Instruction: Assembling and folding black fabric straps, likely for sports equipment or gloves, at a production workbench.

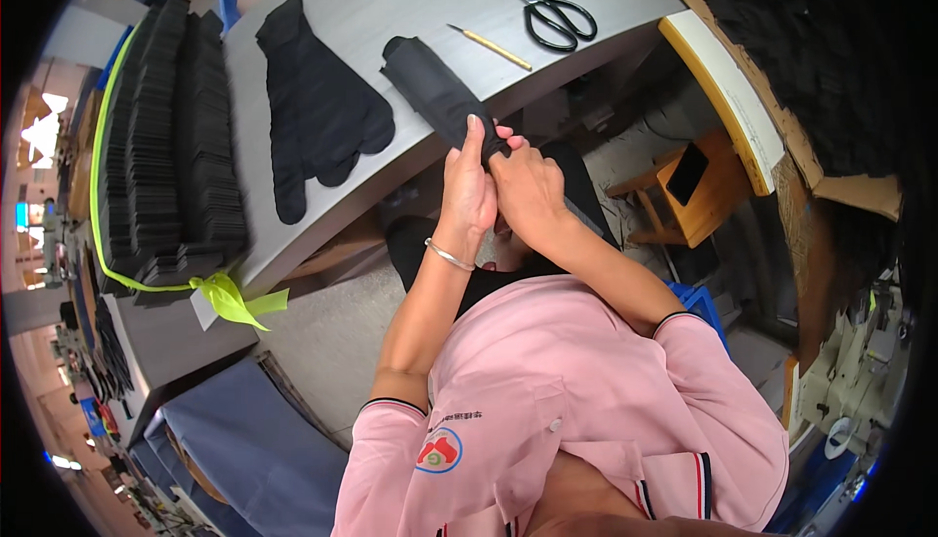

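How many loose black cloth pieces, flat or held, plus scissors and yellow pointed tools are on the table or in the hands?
Flat black cloth piece: 1
Held black cloth piece, in left hand and right hand: 1
Scissors: 1
Yellow pointed tool: 1
Total: 4

This is a garment workshop, most likely one for gloves. The grey bench (420, 4) carries a flat, glove-shaped black fabric piece (322, 112), black-handled scissors (557, 24) and a slim wooden-handled pointed tool (493, 48). Beside them, tall rows of stacked black pieces (166, 146) are bound with a fluorescent yellow ribbon (230, 300). A cardboard box (860, 195) brims with dark cloth (811, 58). At the right edge stand pale machines (860, 371), apparently for sewing; on the left, a long, lit room holds further workstations.
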